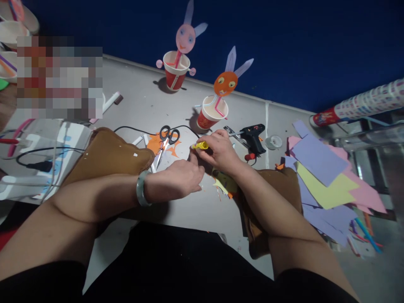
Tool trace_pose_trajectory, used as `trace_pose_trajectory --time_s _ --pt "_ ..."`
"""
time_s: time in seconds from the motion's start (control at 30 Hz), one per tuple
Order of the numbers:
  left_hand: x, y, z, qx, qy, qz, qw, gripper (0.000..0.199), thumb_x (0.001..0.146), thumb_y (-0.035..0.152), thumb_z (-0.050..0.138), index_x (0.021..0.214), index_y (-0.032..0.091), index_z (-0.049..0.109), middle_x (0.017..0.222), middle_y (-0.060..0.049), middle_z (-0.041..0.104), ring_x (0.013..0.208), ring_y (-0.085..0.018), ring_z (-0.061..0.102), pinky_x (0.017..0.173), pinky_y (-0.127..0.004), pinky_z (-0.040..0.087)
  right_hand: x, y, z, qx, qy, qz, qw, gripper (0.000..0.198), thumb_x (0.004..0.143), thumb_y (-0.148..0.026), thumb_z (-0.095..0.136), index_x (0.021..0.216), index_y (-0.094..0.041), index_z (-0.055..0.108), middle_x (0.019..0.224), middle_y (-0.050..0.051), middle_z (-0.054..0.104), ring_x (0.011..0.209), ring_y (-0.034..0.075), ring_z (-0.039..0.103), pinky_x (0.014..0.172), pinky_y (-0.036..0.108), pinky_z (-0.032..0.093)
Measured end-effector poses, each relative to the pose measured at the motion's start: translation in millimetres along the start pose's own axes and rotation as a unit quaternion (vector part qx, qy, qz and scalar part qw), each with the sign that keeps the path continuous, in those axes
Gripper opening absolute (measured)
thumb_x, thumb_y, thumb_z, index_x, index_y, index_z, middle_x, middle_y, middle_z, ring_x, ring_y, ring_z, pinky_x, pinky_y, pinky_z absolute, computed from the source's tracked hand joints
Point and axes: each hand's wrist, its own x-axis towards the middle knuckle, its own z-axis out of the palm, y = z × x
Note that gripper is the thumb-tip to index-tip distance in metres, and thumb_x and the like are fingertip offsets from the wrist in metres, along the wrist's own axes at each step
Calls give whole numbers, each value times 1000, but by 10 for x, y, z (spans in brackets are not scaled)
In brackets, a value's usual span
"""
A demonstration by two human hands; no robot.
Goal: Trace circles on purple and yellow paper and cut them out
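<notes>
My right hand (221,151) is closed around a small yellow marker-like stick (200,145) whose tip points left. My left hand (178,179), with a pale green bangle (141,188) on the wrist, lies just below it with its fingers bent against the grey tabletop (189,210); what sits under those fingers is hidden. Black-handled scissors (166,139) rest on orange paper scraps (155,144) just left of the marker. A yellow paper piece (224,182) lies under my right wrist.
Two red paper cups with bunny faces, one pink (176,71) and one orange (212,110), stand at the back. A black glue gun (254,136) and a tape roll (273,142) lie to the right. Coloured paper sheets (328,176) pile at the right edge. A power strip (47,155) sits at left.
</notes>
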Motion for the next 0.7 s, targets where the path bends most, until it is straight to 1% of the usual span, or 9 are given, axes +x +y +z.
trace_pose_trajectory --time_s 0.1,0.13,0.2,0.3,0.33,0.43,0.53,0.63,0.7 --pt "-2 -3 22 -3 7 1 1000 56 99 52 57 124 2 63 140 -46 53 88 -36 77 63 -34 54 -3 5 -13 12 45 14 999 10 93 -31 58 99 -24 61 92 4 75 80 23 62 92 44 37" --pt "-4 -1 19 0 8 0 1000 56 99 51 57 124 2 63 139 -46 52 87 -36 77 62 -34 54 -5 4 -23 20 50 18 998 10 93 -31 58 99 -24 61 93 4 75 81 23 63 93 44 37" --pt "-7 5 2 10 8 0 1000 57 99 51 58 125 1 62 137 -45 54 86 -36 77 63 -34 54 -6 -6 -32 31 36 15 999 10 92 -31 59 99 -24 61 90 4 75 81 23 63 93 44 37" --pt "-10 7 -32 10 -3 2 1000 57 100 51 57 128 1 61 130 -40 61 85 -34 77 65 -34 54 7 -25 -12 33 -11 -1 999 10 92 -32 59 96 -23 62 84 3 73 80 23 61 91 43 38" --pt "-8 7 -39 6 -9 -1 1000 57 100 51 56 128 2 61 129 -39 62 85 -34 76 65 -34 54 11 -27 -3 31 -17 -3 999 10 93 -32 58 96 -23 62 83 3 72 80 23 60 90 42 38" --pt "5 12 -42 -3 -14 -12 1000 56 99 52 58 127 4 62 135 -41 58 88 -35 76 65 -34 54 16 -16 1 27 4 6 1000 13 94 -33 57 98 -22 63 84 4 73 79 22 60 91 42 37" --pt "20 26 -39 -6 -16 -19 1000 57 98 52 60 128 4 63 143 -43 52 88 -35 76 66 -35 54 5 -1 -24 34 26 20 999 13 90 -32 60 96 -22 63 83 3 72 78 22 61 92 42 38" --pt "25 26 -43 -7 -17 -26 999 57 97 51 61 129 4 62 143 -41 53 89 -35 76 68 -35 54 -1 -13 -26 48 8 23 999 10 86 -31 62 91 -22 62 78 2 70 74 21 60 90 42 40" --pt "19 4 -39 -13 -10 -24 1000 55 97 51 61 127 4 62 140 -39 55 89 -35 76 67 -36 53 -2 -32 -19 55 15 37 998 9 86 -31 62 89 -22 62 78 3 71 74 21 60 90 42 42"
